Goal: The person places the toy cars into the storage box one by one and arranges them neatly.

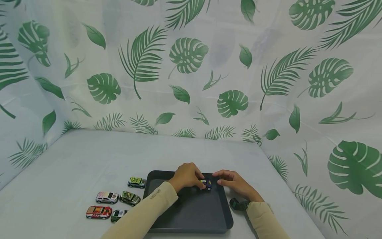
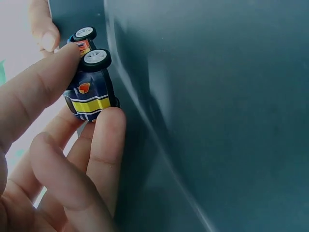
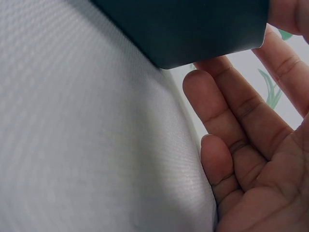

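A: What lies farthest left on the desk?
B: A red toy car, with a white-and-pink car just behind it.
A: And next along?
B: A green-and-white car, partly covered by a beige sleeve. Behind that stands a camouflage car, then a lime-green car close beside the dark tray.
A: So the left arm crosses the tray?
B: Yes, and the left hand is over its far right part, thumb and fingertips closed about a dark blue car.
A: Any markings on that one?
B: A yellow band edged with white lines, plus white-spoked wheels. It's inside the tray's outline, near the far right corner; I can't tell whether its wheels touch the bottom.
A: What about the right hand?
B: It's at that same corner, fingers loosely parted and slightly bent, with no car among them. Whether the fingertips press on the rim, I can't tell.
A: And beyond it?
B: A white sheet printed with green leaves.
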Motion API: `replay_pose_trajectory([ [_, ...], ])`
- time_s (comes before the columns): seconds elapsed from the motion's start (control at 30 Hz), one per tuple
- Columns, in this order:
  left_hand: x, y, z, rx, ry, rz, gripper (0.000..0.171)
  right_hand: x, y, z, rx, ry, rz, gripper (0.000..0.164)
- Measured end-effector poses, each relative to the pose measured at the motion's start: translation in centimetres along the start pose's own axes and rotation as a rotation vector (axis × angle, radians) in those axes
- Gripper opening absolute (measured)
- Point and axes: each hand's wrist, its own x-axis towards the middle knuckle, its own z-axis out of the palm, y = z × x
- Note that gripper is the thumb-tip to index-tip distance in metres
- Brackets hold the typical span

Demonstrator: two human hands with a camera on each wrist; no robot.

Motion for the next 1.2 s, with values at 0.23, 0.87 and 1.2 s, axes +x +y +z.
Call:
replay_pose_trajectory([
  [0.23, 0.17, 0.32, 0.23, 0.062, 0.006, -0.050, 0.025, -0.01, -0.04, 0.00, -0.003, 0.004, 0.004, 0.038],
  [0.87, -0.24, 0.75, 0.50, 0.091, 0.013, -0.057, 0.025, -0.03, 0.07, -0.03, 0.012, 0.003, -0.016, 0.038],
  [1.2, -0.22, 0.74, 0.66, 0.098, 0.013, -0.049, 0.027, 0.02, 0.38, -0.11, 0.004, -0.004, -0.034, 0.036],
])
